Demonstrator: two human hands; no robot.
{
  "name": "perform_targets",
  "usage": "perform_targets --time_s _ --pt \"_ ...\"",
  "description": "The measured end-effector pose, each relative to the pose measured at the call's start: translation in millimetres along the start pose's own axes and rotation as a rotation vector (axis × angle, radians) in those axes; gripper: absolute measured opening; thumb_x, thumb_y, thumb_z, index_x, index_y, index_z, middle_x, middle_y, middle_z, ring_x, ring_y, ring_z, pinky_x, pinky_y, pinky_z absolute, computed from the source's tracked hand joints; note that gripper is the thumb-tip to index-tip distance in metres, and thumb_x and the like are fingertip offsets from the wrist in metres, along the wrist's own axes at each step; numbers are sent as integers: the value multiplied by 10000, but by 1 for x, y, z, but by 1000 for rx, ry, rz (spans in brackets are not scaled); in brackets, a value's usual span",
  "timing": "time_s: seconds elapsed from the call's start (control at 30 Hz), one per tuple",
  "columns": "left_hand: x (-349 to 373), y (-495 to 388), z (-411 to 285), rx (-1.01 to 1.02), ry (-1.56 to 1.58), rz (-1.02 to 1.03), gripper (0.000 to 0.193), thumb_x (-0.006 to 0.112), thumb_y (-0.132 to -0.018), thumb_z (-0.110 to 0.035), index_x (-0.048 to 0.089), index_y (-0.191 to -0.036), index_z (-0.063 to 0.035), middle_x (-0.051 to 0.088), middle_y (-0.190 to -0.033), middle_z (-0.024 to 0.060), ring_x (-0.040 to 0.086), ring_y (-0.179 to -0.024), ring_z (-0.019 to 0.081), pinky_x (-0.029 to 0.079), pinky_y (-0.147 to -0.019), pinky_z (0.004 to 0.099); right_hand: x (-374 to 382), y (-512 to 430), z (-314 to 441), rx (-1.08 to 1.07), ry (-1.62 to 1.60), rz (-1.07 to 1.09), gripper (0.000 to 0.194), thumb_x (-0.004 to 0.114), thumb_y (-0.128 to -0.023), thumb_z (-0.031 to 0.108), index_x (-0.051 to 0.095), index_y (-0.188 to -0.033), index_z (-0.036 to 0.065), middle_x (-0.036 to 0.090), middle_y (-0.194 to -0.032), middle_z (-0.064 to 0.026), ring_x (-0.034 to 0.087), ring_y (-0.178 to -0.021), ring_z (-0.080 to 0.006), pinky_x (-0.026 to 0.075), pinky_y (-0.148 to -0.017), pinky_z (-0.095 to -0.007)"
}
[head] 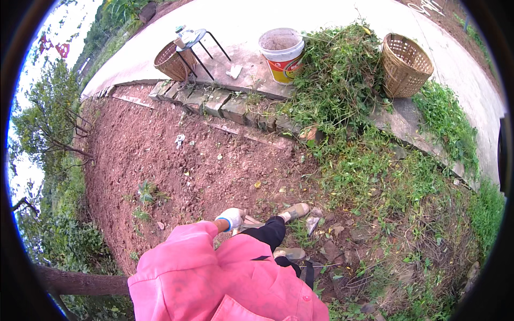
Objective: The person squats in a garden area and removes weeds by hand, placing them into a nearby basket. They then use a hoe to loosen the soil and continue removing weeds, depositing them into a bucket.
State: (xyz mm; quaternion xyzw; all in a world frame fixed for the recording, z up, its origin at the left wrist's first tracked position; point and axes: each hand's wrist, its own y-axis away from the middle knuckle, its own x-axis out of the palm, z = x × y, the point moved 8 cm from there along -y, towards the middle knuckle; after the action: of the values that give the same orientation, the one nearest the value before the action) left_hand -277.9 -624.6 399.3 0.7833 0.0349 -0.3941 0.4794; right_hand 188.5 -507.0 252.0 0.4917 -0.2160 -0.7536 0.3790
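My left hand (233, 218), in a white knit glove with a blue cuff, is low in the middle of the view, left of my dark trouser leg (270, 232). Its fingers look curled, but their grip is hidden. Pale, narrow bars (251, 220), seemingly wood, lie right beside the fingers; whether the hand holds them cannot be told. My right hand is out of view. Before me lies loose reddish soil (209, 172) with small stones and leaf bits. My light shoes (296, 211) stand at its edge, next to stones and low weeds.
A row of stone blocks (217, 102) edges a concrete path (249, 16). On it stand a wicker basket (166, 60), a stool (192, 40), a plastic bucket (281, 60), a heap of pulled greens (341, 68) and another wicker basket (405, 68). A tree trunk (84, 281) is lower left.
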Motion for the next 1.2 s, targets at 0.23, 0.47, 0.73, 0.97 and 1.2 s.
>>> perform_targets --time_s 0.23,0.47,0.73,0.97,1.2 --pt "41 36 95 -214 19 87 218 591 -729 -212 704 -885 -109 662 -899 190 645 -858 350 503 -766 417 -27 -16 14 -177 163 44 146 544 -779 166 625 -784 45 612 -681 -81 578 -558 -211 455 -498 -359" --pt "-13 -27 96 -286 346 -17 240 592 -722 -224 698 -896 -98 662 -869 187 643 -855 343 500 -763 412 -81 -16 60 -801 585 -259 137 549 -789 156 614 -734 49 594 -649 -47 554 -501 -178 433 -436 -344" --pt "-106 -88 5 -87 407 9 338 642 -776 -274 665 -1012 -34 670 -892 190 665 -838 296 513 -760 360 -166 -33 86 412 -1063 -208 163 545 -774 55 613 -921 42 568 -643 -71 546 -497 -189 441 -433 -321" --pt "-122 -98 -21 -191 557 85 397 640 -815 -284 635 -1098 -5 673 -970 181 654 -895 264 499 -798 325 -169 -88 87 -311 772 -58 145 604 -666 238 677 -646 115 661 -716 -117 655 -692 -283 524 -626 -387" --pt "-111 -56 -16 -389 787 52 280 580 -890 -202 629 -1061 14 662 -778 111 628 -633 196 521 -559 320 -227 -145 109 -570 701 -125 208 544 -767 237 654 -734 64 643 -668 -109 621 -574 -295 503 -523 -400"
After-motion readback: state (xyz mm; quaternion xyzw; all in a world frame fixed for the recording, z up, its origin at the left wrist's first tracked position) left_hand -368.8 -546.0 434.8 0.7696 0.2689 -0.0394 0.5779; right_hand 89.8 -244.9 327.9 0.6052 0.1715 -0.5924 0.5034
